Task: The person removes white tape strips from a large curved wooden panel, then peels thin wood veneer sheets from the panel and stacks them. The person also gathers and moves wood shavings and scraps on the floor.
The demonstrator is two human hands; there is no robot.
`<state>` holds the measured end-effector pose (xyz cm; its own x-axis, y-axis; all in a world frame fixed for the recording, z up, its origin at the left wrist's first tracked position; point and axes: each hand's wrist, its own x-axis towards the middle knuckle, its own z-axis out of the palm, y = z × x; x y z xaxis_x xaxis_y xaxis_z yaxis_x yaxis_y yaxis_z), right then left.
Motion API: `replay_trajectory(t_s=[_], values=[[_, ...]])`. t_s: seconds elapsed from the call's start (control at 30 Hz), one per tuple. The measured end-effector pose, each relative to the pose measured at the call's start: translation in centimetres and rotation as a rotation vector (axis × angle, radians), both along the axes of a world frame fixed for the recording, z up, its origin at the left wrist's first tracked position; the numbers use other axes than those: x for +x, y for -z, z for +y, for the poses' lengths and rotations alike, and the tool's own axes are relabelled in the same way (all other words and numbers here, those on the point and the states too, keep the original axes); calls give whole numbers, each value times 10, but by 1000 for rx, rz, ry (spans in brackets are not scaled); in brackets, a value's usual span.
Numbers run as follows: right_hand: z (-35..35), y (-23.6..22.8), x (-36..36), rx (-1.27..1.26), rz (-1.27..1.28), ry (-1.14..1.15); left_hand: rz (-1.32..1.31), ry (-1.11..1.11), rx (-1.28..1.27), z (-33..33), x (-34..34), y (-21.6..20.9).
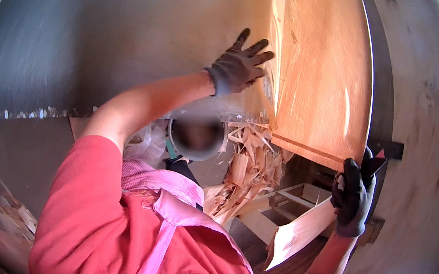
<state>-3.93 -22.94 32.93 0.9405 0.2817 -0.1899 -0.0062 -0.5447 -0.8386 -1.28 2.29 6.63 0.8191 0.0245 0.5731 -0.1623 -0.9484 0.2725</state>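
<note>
My left hand, in a grey and dark work glove, is open with its fingers spread. It is over the dark tabletop, beside the ragged left edge of a stack of orange-brown wood veneer sheets. At the stack's near right corner, my right hand, in a dark glove, is closed. A pale curved strip of veneer hangs down from it. A dark pointed thing with a reddish patch juts out beside the fingers; its kind is unclear. A small pale bit shows between the fingers.
Torn veneer scraps are heaped below the table's near edge. Beside them is a wooden frame with open compartments. A clear plastic bag and a round rimmed thing, blurred inside, are near my body. More scraps lie at the lower left.
</note>
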Motion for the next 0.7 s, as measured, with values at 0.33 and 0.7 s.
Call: replay_trajectory(t_s=[0.33, 0.7], values=[[-17, 6, 12, 43, -10, 36, 140, 90, 67, 21, -69, 31], [-22, 14, 23, 18, 13, 25, 368, -260, 283, 70, -97, 7]])
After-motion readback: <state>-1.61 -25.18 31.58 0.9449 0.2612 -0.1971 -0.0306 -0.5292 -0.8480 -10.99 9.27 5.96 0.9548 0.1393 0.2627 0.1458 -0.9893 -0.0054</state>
